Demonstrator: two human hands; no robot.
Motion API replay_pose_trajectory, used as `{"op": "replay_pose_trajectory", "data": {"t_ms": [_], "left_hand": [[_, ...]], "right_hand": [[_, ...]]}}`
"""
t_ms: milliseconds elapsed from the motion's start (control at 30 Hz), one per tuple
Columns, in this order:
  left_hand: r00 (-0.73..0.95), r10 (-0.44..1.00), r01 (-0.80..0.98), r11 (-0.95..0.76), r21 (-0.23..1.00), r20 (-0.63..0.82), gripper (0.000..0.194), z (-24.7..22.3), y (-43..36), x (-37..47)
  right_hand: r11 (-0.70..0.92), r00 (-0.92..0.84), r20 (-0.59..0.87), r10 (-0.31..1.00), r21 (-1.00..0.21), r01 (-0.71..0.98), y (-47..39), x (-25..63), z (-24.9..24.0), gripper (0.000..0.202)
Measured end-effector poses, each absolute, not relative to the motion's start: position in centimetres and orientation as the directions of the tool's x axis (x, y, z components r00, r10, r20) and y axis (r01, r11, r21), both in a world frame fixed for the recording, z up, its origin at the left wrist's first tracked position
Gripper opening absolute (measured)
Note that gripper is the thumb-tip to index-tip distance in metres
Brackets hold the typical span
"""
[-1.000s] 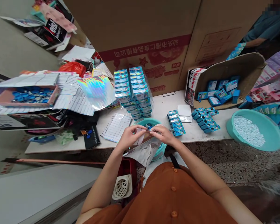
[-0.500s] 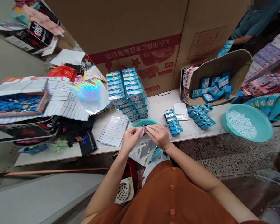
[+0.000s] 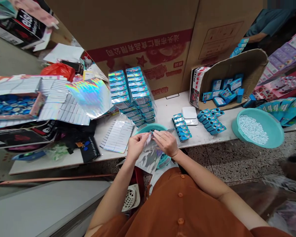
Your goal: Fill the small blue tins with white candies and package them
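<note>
Over a turquoise basin (image 3: 160, 126), my left hand (image 3: 136, 145) and my right hand (image 3: 166, 142) meet fingertip to fingertip. The left fingers are pinched, with a small whitish piece (image 3: 148, 139) showing beside them. My right fingers are closed against the same spot, where a tiny dark object shows; its kind is too small to tell. Below the hands hangs a silvery, see-through plastic sheet (image 3: 148, 161), partly covering the basin. Just left of the basin lies a sheet of white stickers or cards (image 3: 118, 135), and behind it rise stacks of small blue boxes (image 3: 141, 93).
A row of blue packs (image 3: 182, 127) lies beside a white scale (image 3: 189, 113), with more packs (image 3: 210, 121) to its right. A cardboard box (image 3: 258, 65) holds loose blue packs. A turquoise bowl (image 3: 273, 138) contains white pellets. A co-worker's arm (image 3: 259, 36) shows behind.
The camera view has shifted slightly, so most things sit a little further left. Both hands stay together over the basin, with only small finger movement.
</note>
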State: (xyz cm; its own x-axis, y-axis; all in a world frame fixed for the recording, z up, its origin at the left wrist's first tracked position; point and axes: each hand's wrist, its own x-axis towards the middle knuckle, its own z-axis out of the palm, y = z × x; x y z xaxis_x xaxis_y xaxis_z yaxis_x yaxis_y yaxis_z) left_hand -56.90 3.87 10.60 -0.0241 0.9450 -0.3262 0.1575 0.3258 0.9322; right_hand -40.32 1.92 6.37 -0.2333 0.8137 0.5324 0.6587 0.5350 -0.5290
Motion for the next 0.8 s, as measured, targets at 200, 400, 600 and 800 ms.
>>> {"op": "replay_pose_trajectory", "data": {"t_ms": [200, 400, 600, 800], "left_hand": [[-0.041, 0.931, 0.086, 0.366, 0.927, -0.363, 0.04, 10.32, 3.91, -56.74], [-0.043, 0.922, 0.046, 0.386, 0.922, -0.384, 0.043, 10.24, 4.03, -56.83], [-0.029, 0.927, 0.036, 0.375, 0.926, -0.374, 0.043, 10.2, 4.08, -57.11], [-0.044, 0.932, 0.044, 0.361, 0.931, -0.36, 0.04, 10.04, 4.28, -57.4]], "right_hand": [[0.571, -0.245, 0.587, 0.772, -0.47, 0.673, 1.93, -40.42, 6.1, 0.032], [0.564, -0.256, 0.576, 0.777, -0.455, 0.689, 1.93, -40.75, 5.85, 0.034], [0.567, -0.249, 0.592, 0.767, -0.442, 0.695, 2.12, -40.96, 5.86, 0.033], [0.566, -0.247, 0.57, 0.783, -0.49, 0.663, 2.47, -41.23, 5.71, 0.036]]}}
